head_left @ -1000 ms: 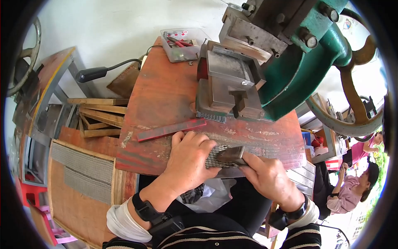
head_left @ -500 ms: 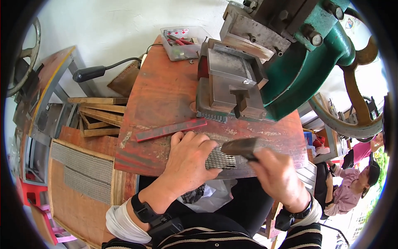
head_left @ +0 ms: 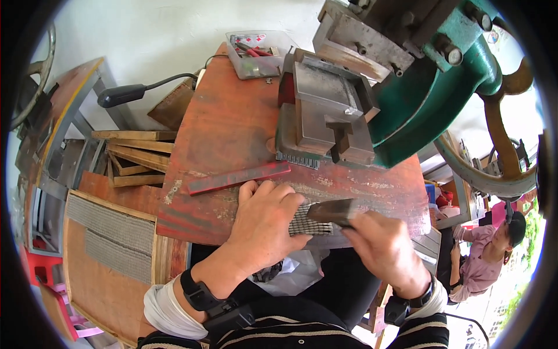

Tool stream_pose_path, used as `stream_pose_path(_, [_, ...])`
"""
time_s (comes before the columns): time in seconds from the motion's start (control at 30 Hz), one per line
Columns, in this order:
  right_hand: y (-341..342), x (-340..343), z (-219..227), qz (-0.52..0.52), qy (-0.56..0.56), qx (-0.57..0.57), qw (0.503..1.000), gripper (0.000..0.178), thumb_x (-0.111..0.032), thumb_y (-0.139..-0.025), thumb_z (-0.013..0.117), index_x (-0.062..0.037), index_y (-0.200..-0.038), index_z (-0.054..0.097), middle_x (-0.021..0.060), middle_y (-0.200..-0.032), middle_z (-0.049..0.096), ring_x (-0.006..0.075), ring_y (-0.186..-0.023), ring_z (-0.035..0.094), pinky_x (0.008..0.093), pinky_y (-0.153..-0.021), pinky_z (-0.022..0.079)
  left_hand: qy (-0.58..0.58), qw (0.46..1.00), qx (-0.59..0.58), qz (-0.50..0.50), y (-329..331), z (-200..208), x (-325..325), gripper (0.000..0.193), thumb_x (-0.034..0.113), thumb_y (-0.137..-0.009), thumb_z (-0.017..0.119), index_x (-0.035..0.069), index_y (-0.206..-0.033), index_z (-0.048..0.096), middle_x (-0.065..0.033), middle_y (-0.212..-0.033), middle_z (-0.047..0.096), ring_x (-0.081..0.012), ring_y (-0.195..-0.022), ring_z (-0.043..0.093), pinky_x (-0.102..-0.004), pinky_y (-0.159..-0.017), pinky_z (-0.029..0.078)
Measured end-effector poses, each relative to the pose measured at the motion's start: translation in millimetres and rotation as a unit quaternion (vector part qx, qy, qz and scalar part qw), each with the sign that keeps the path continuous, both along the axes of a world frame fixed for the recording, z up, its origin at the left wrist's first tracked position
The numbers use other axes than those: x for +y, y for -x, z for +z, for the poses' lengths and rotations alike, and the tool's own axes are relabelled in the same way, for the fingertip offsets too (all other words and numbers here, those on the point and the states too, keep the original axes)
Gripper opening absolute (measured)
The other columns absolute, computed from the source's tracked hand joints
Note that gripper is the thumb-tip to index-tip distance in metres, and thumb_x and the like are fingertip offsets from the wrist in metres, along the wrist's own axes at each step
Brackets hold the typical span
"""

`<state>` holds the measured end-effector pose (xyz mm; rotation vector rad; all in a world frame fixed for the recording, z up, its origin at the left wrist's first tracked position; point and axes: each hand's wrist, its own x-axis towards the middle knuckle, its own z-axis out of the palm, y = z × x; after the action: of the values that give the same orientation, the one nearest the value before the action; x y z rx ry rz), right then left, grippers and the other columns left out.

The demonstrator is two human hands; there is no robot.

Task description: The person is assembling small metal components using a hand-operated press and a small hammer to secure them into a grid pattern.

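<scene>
My left hand [head_left: 264, 221] lies at the front edge of the red-brown worktable, its fingers and thumb gripping a bundle of small ridged grey pieces [head_left: 308, 221]. Part of that bundle is hidden under the palm. My right hand [head_left: 383, 241], a little blurred, is closed round a dark, flat, block-like tool [head_left: 332, 212]. The tool's far end overlaps the upper right of the grey bundle; whether it touches I cannot tell. Just beyond my left fingers lies a long red bar [head_left: 238, 178] with a dark, worn top.
A green hand press [head_left: 418, 116] with a metal die block [head_left: 325, 128] stands at the back right. Behind is a clear plastic box [head_left: 256, 68] of tools. On the left are wooden frames [head_left: 136, 157] and a tray [head_left: 68, 256] of grey pieces. A person [head_left: 482, 250] sits at far right.
My right hand and the dark tool have shifted slightly left relative to the grey bundle. My left hand keeps its hold. The whole view has moved a little.
</scene>
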<state>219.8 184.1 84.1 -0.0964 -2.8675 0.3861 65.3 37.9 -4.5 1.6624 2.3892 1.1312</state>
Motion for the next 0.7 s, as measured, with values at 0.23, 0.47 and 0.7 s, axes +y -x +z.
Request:
stream_pose_path(0.23, [-7.9, -2.4, -5.5, -0.012, -0.011, -0.053, 0.998, 0.045, -0.005, -0.080, 0.074, -0.0076, -0.124, 0.062, 0.0093, -0.072, 0.061, 0.0312, -0.059, 0.064, 0.0393, -0.054, 0.053, -0.002, 1.000, -0.007, -0.003, -0.6, 1.3, -1.6, 0.054, 0.025, -0.059, 0.087, 0.008, -0.105, 0.065, -0.0049, -0.104, 0.062, -0.0265, -0.102, 0.053, -0.0445, -0.096, 0.033])
stream_pose_path(0.47, [-11.9, -0.4, -7.0, -0.028, -0.011, -0.068, 0.997, 0.044, -0.012, -0.083, 0.073, -0.0086, -0.125, 0.061, 0.0113, -0.071, 0.063, 0.0316, -0.060, 0.065, 0.0404, -0.053, 0.053, -0.021, 1.000, 0.003, -0.003, -0.4, 3.3, 3.7, 0.057, 0.021, -0.057, 0.088, 0.008, -0.107, 0.065, -0.0045, -0.102, 0.062, -0.0264, -0.099, 0.055, -0.0448, -0.095, 0.034])
stream_pose_path(0.7, [-14.7, 11.8, -15.8, -0.051, 0.016, 0.021, 0.998, 0.042, -0.015, -0.085, 0.071, -0.0107, -0.126, 0.061, 0.0118, -0.071, 0.063, 0.0333, -0.061, 0.065, 0.0418, -0.053, 0.053, -0.021, 1.000, 0.014, -0.010, -3.2, 5.2, -0.1, 0.055, 0.023, -0.058, 0.087, 0.011, -0.108, 0.065, -0.0028, -0.100, 0.060, -0.0260, -0.098, 0.054, -0.0452, -0.094, 0.034])
